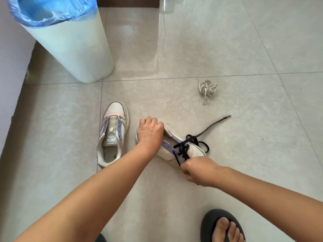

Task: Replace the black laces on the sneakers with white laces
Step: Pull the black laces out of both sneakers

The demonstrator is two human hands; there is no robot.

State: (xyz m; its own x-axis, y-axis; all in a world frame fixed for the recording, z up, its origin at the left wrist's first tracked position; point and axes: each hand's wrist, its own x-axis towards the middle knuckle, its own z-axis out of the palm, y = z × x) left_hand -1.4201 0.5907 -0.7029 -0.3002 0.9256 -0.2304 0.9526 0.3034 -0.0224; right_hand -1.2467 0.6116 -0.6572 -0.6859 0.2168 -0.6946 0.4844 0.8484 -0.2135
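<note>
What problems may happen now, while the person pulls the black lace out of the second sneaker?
1. The right hand pulls the black lace, which sits bunched and crossed over the eyelets; it may knot or snag.
2. The left hand holds only the heel of the tilted sneaker, so a strong pull may twist it loose.
3. The white laces lie bundled apart on the floor, out of easy reach.

A bin (70,41) stands far left on the floor (244,49); nearer, one sneaker (112,133) lies left of a second sneaker (181,151); the left hand (150,131) rests on the second's left end; the right hand (197,170) is at its near side, gripping its lace (188,145); a lace bundle (207,89) lies farther right, apart; a sandalled foot (223,227) sits near right.
</note>
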